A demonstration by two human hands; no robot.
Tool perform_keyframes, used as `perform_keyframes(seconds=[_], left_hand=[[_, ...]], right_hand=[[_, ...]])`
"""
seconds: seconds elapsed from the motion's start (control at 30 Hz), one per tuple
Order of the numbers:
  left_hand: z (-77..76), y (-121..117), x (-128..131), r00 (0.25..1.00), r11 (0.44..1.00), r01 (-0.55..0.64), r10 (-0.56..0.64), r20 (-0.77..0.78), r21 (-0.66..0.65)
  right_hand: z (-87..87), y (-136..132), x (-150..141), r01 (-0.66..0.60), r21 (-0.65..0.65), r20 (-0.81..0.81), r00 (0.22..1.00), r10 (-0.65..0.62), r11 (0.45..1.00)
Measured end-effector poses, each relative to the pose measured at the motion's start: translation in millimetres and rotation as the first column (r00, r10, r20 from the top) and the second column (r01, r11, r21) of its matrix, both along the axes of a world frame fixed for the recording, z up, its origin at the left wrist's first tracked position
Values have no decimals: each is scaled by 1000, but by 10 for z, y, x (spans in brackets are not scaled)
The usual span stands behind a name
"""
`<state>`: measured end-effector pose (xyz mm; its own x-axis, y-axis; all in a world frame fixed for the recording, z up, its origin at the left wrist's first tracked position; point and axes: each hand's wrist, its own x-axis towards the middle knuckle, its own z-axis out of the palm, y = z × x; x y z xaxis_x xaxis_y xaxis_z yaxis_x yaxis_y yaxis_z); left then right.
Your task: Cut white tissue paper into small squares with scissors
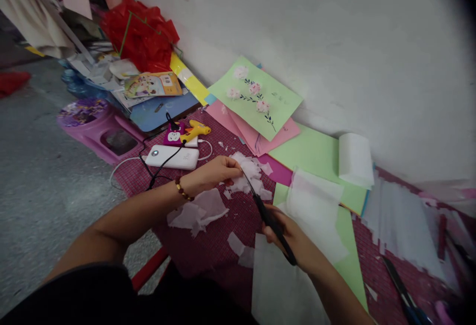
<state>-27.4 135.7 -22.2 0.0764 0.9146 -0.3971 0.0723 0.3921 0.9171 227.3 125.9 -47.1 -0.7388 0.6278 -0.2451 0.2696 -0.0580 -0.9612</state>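
My left hand (215,172) pinches a bunch of white tissue paper (250,172) above the dark red mat (208,245). My right hand (293,238) grips black scissors (266,213), whose blades reach up into the tissue. A bead bracelet (183,189) circles my left wrist. Loose tissue scraps (199,212) lie under my left forearm.
A green sheet with paper flowers (256,97) leans on pink sheets by the wall. A tissue stack (355,159), white power bank (173,157), yellow glue gun (195,130) and purple stool (98,134) are nearby. Another pair of scissors (403,295) lies at the right.
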Motion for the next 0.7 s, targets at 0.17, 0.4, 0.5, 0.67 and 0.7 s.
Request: perform_keyframes(seconds=[0.17,0.4,0.5,0.67,0.7], left_hand=[[-55,43,-14,999,1000,25,-26,-34,-18],[-174,82,-127,994,968,37,-9,-110,250],[-170,96,-94,991,935,134,-130,-33,329],[-161,175,77,919,917,325,-363,150,230],[-168,203,100,926,920,314,-351,137,232]], right_hand=[[-15,9,-45,102,-75,119,989,-93,992],[-70,6,105,-40,-380,-268,961,-69,924],[-93,0,106,-128,-582,-378,917,-127,803],[-67,17,52,-236,-656,-458,879,-130,717],[-59,18,56,-246,-652,-467,876,-123,717]])
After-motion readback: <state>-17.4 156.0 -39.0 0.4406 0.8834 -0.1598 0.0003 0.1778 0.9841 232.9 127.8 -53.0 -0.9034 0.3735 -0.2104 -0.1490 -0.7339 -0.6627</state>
